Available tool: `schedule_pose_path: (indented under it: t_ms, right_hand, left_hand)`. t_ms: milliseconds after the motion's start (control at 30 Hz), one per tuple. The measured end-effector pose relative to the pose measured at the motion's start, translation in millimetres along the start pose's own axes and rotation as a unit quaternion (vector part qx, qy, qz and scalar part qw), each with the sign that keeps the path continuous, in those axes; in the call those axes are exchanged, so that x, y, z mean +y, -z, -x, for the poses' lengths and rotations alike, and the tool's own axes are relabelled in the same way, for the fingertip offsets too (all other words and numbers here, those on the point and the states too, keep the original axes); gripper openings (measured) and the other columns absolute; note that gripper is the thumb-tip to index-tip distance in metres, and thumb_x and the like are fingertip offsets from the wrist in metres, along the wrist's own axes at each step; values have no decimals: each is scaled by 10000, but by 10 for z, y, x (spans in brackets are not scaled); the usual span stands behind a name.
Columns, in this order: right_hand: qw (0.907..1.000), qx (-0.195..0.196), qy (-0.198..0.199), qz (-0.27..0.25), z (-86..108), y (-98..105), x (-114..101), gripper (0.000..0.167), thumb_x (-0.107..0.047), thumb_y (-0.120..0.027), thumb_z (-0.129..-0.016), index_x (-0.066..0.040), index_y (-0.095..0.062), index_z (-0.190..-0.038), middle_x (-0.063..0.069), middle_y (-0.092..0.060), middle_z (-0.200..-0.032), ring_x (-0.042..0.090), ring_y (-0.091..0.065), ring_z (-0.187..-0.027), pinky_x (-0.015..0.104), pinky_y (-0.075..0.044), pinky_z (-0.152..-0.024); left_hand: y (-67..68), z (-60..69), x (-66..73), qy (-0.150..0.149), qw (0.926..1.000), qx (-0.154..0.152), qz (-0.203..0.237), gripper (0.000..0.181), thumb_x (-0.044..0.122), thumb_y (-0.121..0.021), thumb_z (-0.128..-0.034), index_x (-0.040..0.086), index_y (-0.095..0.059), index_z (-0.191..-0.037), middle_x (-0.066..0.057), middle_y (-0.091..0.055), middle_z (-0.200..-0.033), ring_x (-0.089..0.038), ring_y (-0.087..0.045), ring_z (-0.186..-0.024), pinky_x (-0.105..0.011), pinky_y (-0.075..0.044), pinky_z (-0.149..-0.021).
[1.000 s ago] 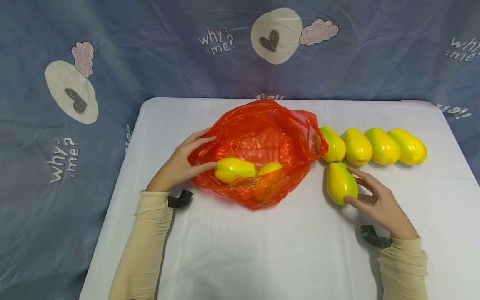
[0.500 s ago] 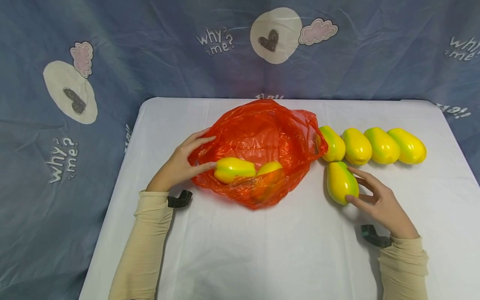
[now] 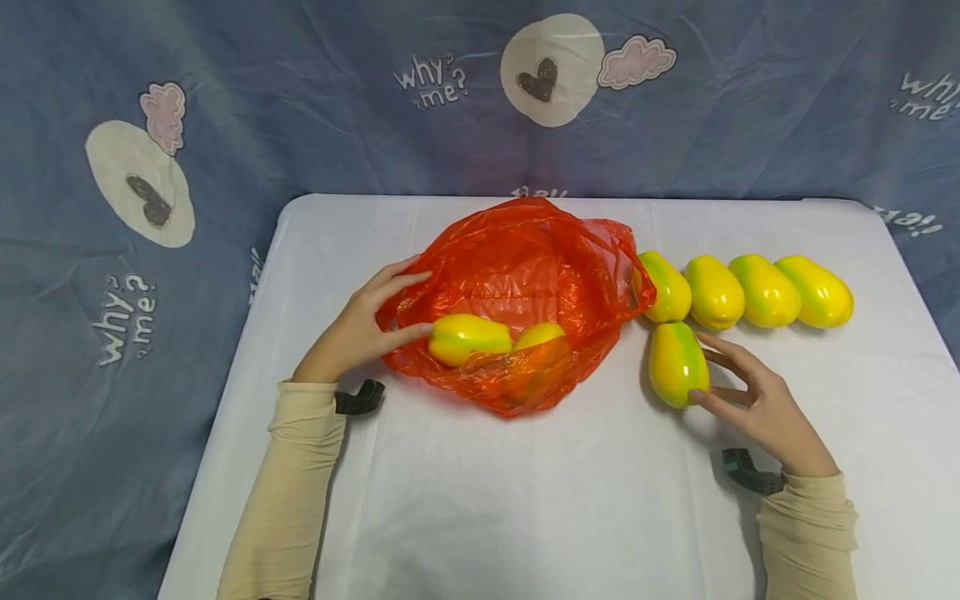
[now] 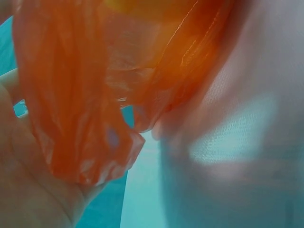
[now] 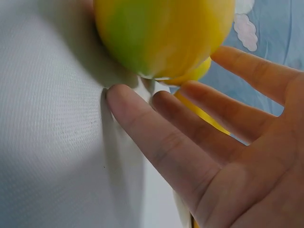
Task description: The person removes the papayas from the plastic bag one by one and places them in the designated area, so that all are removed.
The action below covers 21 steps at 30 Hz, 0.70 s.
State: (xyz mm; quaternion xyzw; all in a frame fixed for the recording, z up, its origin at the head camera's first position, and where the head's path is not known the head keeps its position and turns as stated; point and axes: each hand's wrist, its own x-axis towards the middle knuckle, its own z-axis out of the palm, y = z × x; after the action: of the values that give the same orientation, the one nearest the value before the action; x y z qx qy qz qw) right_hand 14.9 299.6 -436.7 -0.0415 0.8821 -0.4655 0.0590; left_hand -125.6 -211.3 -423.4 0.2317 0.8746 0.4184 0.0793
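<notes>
My left hand (image 3: 354, 335) rests at the left rim of a crumpled red plastic bag (image 3: 517, 271), its fingers and thumb stretched apart. In the left wrist view a flap of the bag covers part of the palm. Two yellow-green papayas lie in the bag's mouth: a left papaya (image 3: 468, 337), close to the thumb tip, and a right papaya (image 3: 542, 335), partly behind the film. My right hand (image 3: 761, 412) is beside a loose papaya (image 3: 677, 367) on the table; its thumb seems to touch the fruit. In the right wrist view the fingers are spread and fairly straight.
A row of several papayas (image 3: 763, 292) runs along the right rear of the white-covered table (image 3: 480, 500). The row's leftmost papaya (image 3: 667, 287) meets the bag's edge and the loose papaya. A blue printed curtain (image 3: 337, 100) hangs behind and to the left.
The loose papaya has turned and shifted slightly left, its green streak now facing more upward. My right hand has barely moved; the left hand and bag have stayed still.
</notes>
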Motion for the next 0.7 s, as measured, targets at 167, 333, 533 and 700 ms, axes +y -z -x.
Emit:
schedule_pose_path:
  t_ms: [167, 333, 533, 700]
  right_hand:
    - [10000, -24, 73, -14, -2, -6, -4, 778, -53, -787, -902, -192, -429, -1579, -117, -472, -1572, -162, -454, -1287, 64, -529, -871]
    - [10000, -19, 36, 35, -12, -1, -11, 774, -70, -788, -906, -201, -429, -1579, -121, -468, -1576, -170, -448, -1280, 60, -525, -871]
    - [10000, 42, -17, 62, -7, 6, 0, 777, -54, -788, -901, -206, -433, -1576, -117, -460, -1581, -160, -449, -1271, 54, -518, -873]
    - [9999, 65, -52, 121, 2, 19, 17, 773, -80, -786, -911, -212, -425, -1582, -111, -463, -1585, -160, -455, -1267, 47, -506, -878]
  left_hand:
    - [-1, -1, -2, 12, 10000, -16, -13, 704, 338, -852, -861, 213, -561, -1490, 56, -354, -1660, -258, -351, -1534, -618, -417, -1170]
    - [2, 6, -7, 45, 10000, -9, -5, 703, 338, -850, -863, 220, -560, -1492, 56, -349, -1663, -260, -345, -1536, -625, -411, -1172]
    - [4, 11, -10, 28, 10000, 4, 15, 700, 342, -849, -863, 231, -561, -1490, 71, -351, -1660, -248, -345, -1537, -622, -403, -1179]
    - [11, 8, -4, -2, 10000, -6, 20, 697, 356, -847, -864, 244, -561, -1490, 86, -349, -1658, -234, -342, -1539, -611, -402, -1185]
